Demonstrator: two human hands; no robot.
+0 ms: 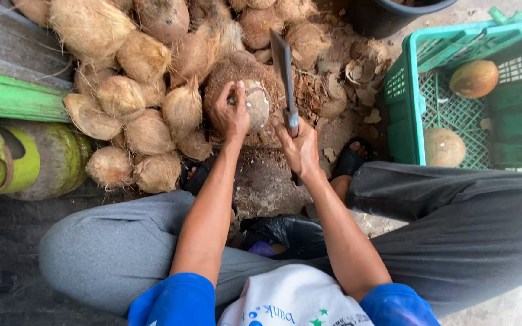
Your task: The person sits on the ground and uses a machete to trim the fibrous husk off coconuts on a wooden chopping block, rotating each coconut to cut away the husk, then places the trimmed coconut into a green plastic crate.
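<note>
The left hand [231, 115] clasps a partly husked coconut [246, 96] on the ground, just in front of the heap of husked coconuts [146, 90]. The right hand [300, 151] is wrapped around the handle of a cleaver [283, 69], blade raised beside the nut. A green crate [406, 102] stands right.
</note>
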